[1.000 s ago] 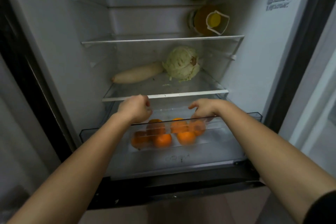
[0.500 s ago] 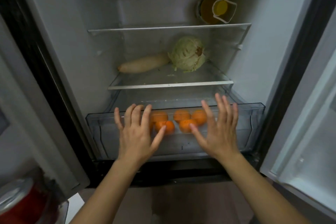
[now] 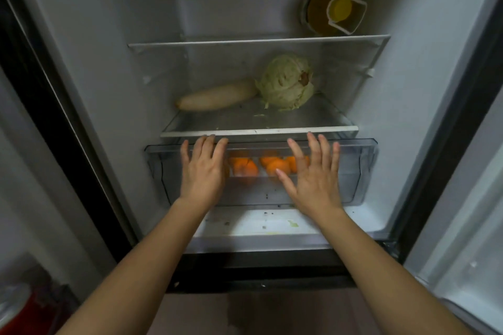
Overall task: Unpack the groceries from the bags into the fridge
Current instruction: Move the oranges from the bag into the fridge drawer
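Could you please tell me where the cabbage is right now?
In the head view, the cabbage sits on the lowest glass shelf, right of centre, with the white radish lying to its left and the drawer of oranges below.

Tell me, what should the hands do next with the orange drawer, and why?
Probably one last gentle push. The left hand and right hand lie flat, fingers straight, on the clear drawer, with the oranges inside, and its front seems to sit forward of the shelf edge, so it may not be fully home.
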A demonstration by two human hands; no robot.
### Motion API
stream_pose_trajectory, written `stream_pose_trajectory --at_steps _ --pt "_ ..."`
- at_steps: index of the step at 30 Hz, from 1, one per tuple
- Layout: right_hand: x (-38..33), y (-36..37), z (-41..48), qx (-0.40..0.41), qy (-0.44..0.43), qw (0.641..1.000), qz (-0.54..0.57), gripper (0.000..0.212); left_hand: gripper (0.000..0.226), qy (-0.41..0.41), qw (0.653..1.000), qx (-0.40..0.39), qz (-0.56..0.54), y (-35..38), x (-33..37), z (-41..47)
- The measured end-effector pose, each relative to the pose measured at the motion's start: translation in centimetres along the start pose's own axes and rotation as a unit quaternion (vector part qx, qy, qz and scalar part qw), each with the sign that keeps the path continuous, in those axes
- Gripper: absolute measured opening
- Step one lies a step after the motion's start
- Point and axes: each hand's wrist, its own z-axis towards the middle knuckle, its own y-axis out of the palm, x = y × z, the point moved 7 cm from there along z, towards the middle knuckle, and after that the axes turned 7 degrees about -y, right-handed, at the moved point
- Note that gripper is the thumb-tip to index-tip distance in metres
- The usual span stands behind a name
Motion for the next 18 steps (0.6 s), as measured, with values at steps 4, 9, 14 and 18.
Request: stream_pose_trajectory --at_steps 4,9,14,18 --pt "0.8 2.6 1.6 -0.056 0.008 0.998 -0.006 0.074 0.061 -0.012 0.998 -0.057 0.009 2.1 -0.1 1.9" --pt "1.3 4.4 2.9 -0.083 0.012 0.996 -0.012 0.075 0.057 -0.024 0.996 -0.082 0.025 4.1 0.0 3.6" --pt "1.5 4.8 3.1 -0.071 0.007 0.997 -0.018 0.076 0.061 -0.019 0.997 -0.071 0.02 5.0 -0.2 4.0" --pt "1.3 4.6 3.2 -0.093 0.013 0.995 -0.019 0.076 0.063 -0.016 0.995 -0.101 0.01 4.8 -0.2 4.0"
